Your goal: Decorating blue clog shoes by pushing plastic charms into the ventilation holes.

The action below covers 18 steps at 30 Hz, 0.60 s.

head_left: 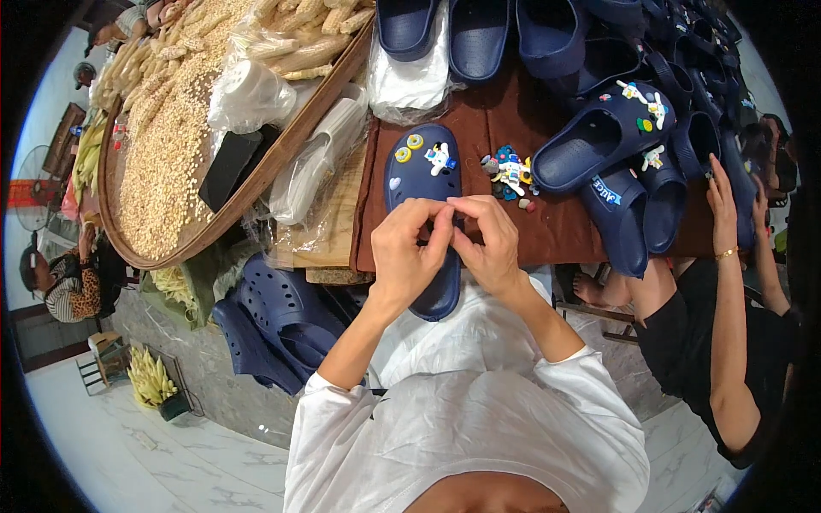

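A navy clog (428, 184) lies toe-away at the brown cloth's near edge. On its toe sit two yellow ring-shaped charms, a white figure charm (440, 159) and a pale heart. Over its middle, my left hand (410, 248) and my right hand (487, 239) meet fingertip to fingertip, both closed in a pinch. Whatever is between the fingertips is too small or hidden to make out. Right of the clog lies a small pile of colourful shoe charms (511, 171).
Decorated navy clogs (599, 137) crowd the right and far side. A woven tray (291, 141) of corn kernels and cobs stands at left, beside a bagged grey clog (321, 158). More navy clogs (282, 312) are below left. Another person's arm (727, 299) reaches in at right.
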Tool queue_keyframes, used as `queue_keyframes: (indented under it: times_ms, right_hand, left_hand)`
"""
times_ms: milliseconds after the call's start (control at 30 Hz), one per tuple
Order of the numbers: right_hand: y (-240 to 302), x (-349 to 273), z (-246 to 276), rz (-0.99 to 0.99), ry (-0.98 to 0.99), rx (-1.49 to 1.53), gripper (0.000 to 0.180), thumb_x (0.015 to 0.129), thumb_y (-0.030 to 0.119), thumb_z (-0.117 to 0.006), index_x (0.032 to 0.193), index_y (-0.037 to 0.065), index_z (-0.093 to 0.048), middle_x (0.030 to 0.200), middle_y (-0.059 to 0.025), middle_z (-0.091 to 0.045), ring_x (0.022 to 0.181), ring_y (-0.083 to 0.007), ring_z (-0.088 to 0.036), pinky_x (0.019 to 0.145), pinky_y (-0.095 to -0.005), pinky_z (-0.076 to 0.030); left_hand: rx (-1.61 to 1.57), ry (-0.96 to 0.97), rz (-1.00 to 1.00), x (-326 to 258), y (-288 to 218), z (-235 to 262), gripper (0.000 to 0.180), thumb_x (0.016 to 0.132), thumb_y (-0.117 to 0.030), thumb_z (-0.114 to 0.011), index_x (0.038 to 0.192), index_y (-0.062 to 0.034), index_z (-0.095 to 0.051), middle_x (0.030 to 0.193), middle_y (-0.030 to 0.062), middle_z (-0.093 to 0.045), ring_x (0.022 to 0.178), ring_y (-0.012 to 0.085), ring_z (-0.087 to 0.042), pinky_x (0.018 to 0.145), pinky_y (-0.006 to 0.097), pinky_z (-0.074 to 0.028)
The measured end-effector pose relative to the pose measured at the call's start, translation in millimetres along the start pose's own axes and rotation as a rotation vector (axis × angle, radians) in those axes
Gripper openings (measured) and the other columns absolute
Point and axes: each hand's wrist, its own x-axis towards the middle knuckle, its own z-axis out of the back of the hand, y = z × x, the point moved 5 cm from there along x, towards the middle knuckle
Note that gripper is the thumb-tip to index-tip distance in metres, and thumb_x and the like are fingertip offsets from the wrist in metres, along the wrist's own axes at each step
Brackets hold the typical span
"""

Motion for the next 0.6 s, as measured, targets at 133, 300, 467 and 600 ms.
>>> queue_keyframes:
  times_ms: [133, 300, 467, 600]
  right_hand:
    - [-3, -1, 7, 0.008, -0.013, -0.065, 0.033, 0.079, 0.003, -0.074, 0.111, 0.004, -0.064, 0.098, -0.0129, -0.066, 0.085, -0.0319, -0.064, 0.075, -0.0394, -0.051]
    - [-45, 2, 30, -0.179, -0.005, -0.34, 0.019, 0.088, 0.011, -0.066, 0.107, 0.005, -0.065, 0.094, -0.0134, -0.064, 0.087, -0.0333, -0.062, 0.077, -0.0413, -0.049]
    - [-70, 5, 34, -0.178, -0.012, -0.51, 0.019, 0.09, 0.015, -0.066, 0.106, 0.005, -0.064, 0.098, -0.014, -0.062, 0.092, -0.0341, -0.059, 0.081, -0.0426, -0.046]
    - [-68, 21, 29, -0.244, -0.007, -0.387, 0.02, 0.09, 0.017, -0.068, 0.106, 0.006, -0.064, 0.096, -0.0123, -0.062, 0.087, -0.0302, -0.062, 0.078, -0.0389, -0.049]
  left_hand:
    - [0.06, 0.01, -0.006, -1, -1, -2, 0.007, 0.091, -0.002, -0.063, 0.094, 0.0005, -0.069, 0.08, 0.0108, -0.066, 0.065, 0.0141, -0.061, 0.06, 0.026, -0.047]
    - [-0.016, 0.004, 0.018, -24, -3, -1, 0.012, 0.094, -0.001, -0.058, 0.1, 0.0005, -0.069, 0.087, 0.0101, -0.066, 0.076, 0.0136, -0.062, 0.069, 0.025, -0.048]
    - [-0.424, 0.022, 0.383, -62, 34, -40, 0.022, 0.097, -0.007, -0.058, 0.117, 0.0027, -0.059, 0.104, 0.0053, -0.062, 0.094, 0.0109, -0.057, 0.087, 0.025, -0.046]
    - [-0.729, -0.029, 0.684, -59, 62, -56, 0.031, 0.099, -0.024, -0.058, 0.117, 0.0009, -0.058, 0.108, 0.0047, -0.061, 0.101, 0.0127, -0.055, 0.093, 0.029, -0.043]
